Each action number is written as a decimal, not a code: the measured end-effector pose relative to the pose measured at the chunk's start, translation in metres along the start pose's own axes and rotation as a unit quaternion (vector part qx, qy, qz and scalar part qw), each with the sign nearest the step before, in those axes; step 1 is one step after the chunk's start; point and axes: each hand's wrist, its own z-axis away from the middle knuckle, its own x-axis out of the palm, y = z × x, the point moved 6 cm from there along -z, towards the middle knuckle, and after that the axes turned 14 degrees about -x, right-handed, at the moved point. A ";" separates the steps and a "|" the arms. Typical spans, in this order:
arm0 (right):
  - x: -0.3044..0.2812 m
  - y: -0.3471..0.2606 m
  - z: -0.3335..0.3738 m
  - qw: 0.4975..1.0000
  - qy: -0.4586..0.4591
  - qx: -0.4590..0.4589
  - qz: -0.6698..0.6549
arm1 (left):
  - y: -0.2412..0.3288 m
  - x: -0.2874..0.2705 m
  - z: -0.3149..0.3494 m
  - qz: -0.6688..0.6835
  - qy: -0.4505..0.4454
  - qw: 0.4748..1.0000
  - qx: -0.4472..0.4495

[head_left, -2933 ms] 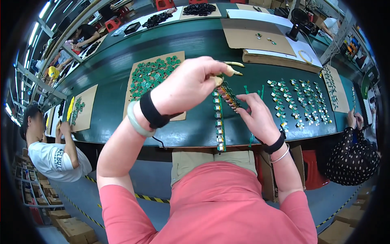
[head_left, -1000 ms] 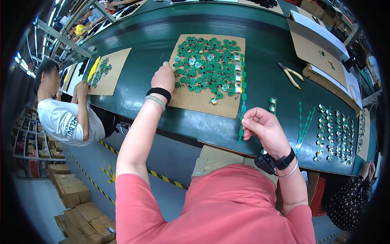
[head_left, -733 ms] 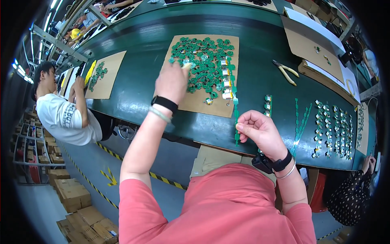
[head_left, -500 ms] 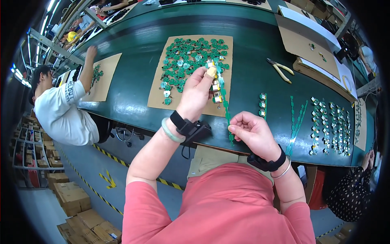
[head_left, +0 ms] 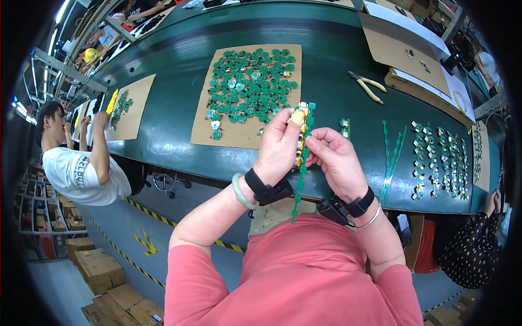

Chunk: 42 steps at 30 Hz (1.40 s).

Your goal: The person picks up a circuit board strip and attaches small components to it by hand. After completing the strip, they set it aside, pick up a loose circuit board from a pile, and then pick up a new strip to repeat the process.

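Observation:
Over the near edge of the green table, my left hand point(head_left: 276, 145) is closed round a strip of small circuit boards point(head_left: 299, 144) with white and yellow parts along one side. A pale yellow cover sits on its thumb. From the right, my right hand point(head_left: 338, 160) pinches the thin green edge strip point(head_left: 297, 202) beside those boards. This edge strip runs up past my fingertips, and its lower end hangs toward my waist. My fingers hide part of the boards, so I cannot tell whether the edge strip is still joined to them.
A cardboard sheet point(head_left: 202, 131) carries many round green boards point(head_left: 244, 81). Pliers point(head_left: 375, 85) with pale handles lie to its right. Nearer are a short board strip point(head_left: 345, 128), bare green strips point(head_left: 387, 157) and rows of board strips point(head_left: 418, 163). A co-worker point(head_left: 79, 168) sits at left.
My left hand has come nearer and right, off the cardboard sheet, with the board strip. My right hand has moved up the edge strip, close to my left; more of its end hangs below.

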 end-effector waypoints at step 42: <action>-0.104 -0.048 0.090 0.908 0.065 0.052 0.411 | -0.053 0.097 0.021 -0.601 -0.033 0.795 0.078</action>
